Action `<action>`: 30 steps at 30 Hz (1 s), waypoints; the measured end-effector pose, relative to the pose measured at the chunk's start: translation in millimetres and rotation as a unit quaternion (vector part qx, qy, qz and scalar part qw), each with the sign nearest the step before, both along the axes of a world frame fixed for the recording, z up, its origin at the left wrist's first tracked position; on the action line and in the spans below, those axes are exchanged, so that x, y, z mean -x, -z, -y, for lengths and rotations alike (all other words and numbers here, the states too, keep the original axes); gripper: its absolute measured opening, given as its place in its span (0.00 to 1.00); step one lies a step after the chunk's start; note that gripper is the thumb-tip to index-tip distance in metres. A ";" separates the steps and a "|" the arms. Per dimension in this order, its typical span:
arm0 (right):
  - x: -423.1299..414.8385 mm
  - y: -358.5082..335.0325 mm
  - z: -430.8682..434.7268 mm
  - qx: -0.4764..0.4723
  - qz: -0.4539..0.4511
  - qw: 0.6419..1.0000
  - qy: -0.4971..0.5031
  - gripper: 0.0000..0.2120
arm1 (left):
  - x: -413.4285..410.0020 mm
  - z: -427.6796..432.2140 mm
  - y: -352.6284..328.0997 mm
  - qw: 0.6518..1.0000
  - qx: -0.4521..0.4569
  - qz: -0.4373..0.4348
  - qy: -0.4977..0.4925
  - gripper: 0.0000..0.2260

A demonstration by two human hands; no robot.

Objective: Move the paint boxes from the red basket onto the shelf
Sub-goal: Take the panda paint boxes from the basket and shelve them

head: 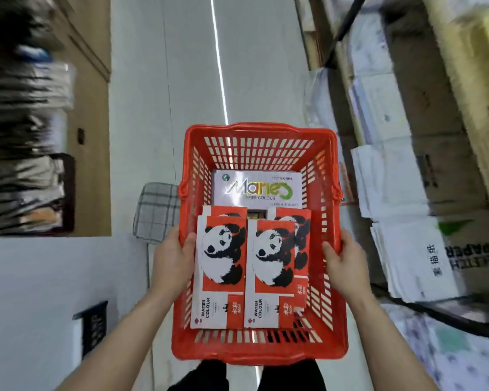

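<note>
head view, carrying stage. the red basket (259, 235) is held level above the aisle floor (181, 94), the left hand (173, 256) closed over its left rim and the right hand (347, 263) closed over its right rim, thumbs hooked inside the mesh walls. no box has left the basket yet.

contents: two red-and-white panda boxes (219, 269) lie flat side by side on top, marked "water colour", each overlapping another panda box beneath; a pale marie's box (257, 189) lies flat at the far end of the basket, partly covered by them. the cartons look thin, light and smooth-faced, so likely to slide on one another.

technique, as judged: keep both grips symmetrical and the rim horizontal while turning toward the shelving (401, 193) on the right, since a tilt would slip the top boxes toward a wall. that shelving is crowded with stacked white paper packs and cartons, so a free spot should be found, and the basket rested on something firm, before one hand lets go to lift a box.
</note>
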State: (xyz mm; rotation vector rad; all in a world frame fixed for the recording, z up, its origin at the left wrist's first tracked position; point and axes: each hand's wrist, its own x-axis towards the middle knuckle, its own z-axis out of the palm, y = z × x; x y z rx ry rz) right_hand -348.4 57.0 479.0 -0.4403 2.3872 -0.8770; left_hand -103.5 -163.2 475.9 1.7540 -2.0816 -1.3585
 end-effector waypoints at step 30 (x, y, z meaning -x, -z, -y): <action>507.4 -189.3 845.5 0.079 -0.083 0.980 -0.163 0.08 | 452.4 753.1 -184.9 0.975 0.102 -0.065 -0.185 0.08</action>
